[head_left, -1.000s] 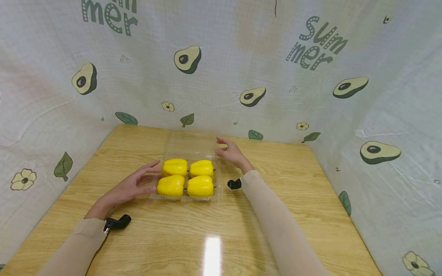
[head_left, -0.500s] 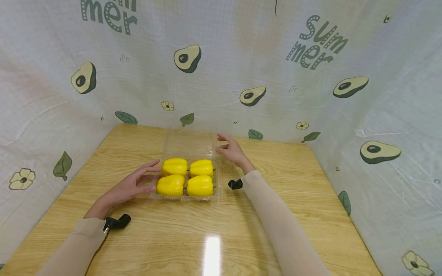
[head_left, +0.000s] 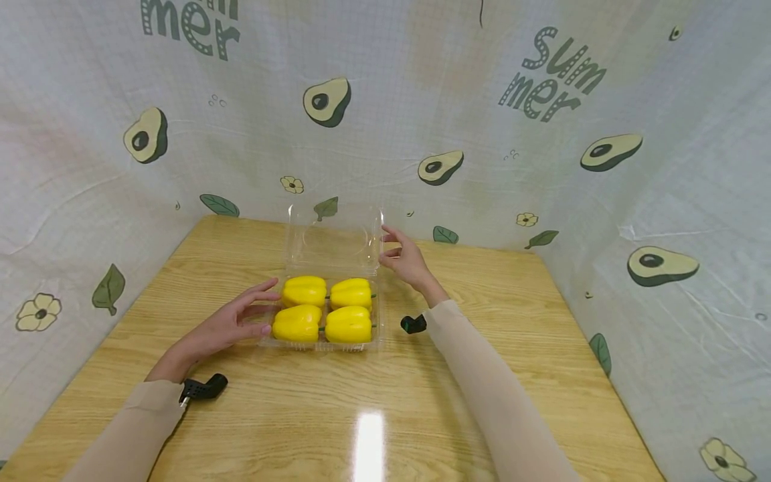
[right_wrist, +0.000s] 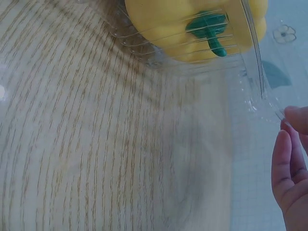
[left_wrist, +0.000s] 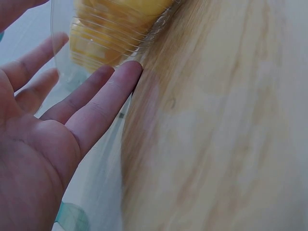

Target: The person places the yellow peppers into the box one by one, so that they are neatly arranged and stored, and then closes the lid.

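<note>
A clear plastic clamshell container (head_left: 322, 347) stands on the table in the head view, its base filled with several yellow bell peppers (head_left: 349, 325) with green stems. Its clear lid (head_left: 334, 241) is tilted up at the back. My right hand (head_left: 411, 262) pinches the lid's right edge between thumb and fingers, as the right wrist view shows at the thumb (right_wrist: 297, 119). At the container's left side, my left hand (head_left: 225, 324) has its fingers spread; in the left wrist view the straight fingers (left_wrist: 98, 108) touch the ribbed plastic wall below the peppers.
The wood-grain table (head_left: 301, 415) reaches back to a pale cloth (head_left: 385, 134) printed with avocados, leaves and lettering. Cloth also hangs along both sides. Black wrist cameras sit on the left wrist (head_left: 206, 387) and right wrist (head_left: 413, 325).
My right hand has moved slightly up and away, and the lid has risen from lying back to standing more upright. The left hand, base and peppers have stayed in place.
</note>
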`<act>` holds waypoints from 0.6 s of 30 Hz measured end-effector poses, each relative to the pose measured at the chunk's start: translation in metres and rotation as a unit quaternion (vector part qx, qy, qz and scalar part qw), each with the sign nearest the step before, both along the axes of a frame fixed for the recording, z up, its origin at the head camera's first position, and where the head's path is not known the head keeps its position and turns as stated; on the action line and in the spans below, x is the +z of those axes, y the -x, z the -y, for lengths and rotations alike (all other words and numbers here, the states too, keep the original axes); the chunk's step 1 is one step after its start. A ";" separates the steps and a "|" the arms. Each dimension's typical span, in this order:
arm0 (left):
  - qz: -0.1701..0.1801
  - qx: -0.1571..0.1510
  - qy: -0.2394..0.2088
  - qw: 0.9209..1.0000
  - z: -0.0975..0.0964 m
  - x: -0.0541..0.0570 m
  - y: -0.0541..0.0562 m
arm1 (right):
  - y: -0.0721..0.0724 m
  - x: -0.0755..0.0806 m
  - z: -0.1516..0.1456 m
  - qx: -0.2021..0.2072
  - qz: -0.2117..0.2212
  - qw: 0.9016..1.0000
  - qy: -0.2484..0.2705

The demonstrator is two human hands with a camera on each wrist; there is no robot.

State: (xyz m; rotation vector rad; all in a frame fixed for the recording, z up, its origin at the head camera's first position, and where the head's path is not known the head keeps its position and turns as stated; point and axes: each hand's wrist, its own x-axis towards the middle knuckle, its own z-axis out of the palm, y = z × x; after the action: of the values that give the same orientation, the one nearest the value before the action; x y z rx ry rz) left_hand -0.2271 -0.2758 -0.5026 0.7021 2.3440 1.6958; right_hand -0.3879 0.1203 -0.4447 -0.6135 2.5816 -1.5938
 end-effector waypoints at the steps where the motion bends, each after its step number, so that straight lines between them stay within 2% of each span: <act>1: 0.000 0.000 0.000 1.000 0.000 0.000 0.000 | 0.000 0.001 0.000 0.000 -0.005 1.000 0.001; 18: 0.005 0.001 0.002 1.000 -0.001 0.001 0.001 | -0.009 0.008 -0.005 0.000 -0.043 0.999 0.021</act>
State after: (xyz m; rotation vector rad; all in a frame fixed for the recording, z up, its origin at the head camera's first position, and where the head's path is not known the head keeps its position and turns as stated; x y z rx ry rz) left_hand -0.2284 -0.2747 -0.5016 0.6898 2.3423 1.6908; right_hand -0.3790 0.1250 -0.4368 -0.6993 2.6133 -1.6617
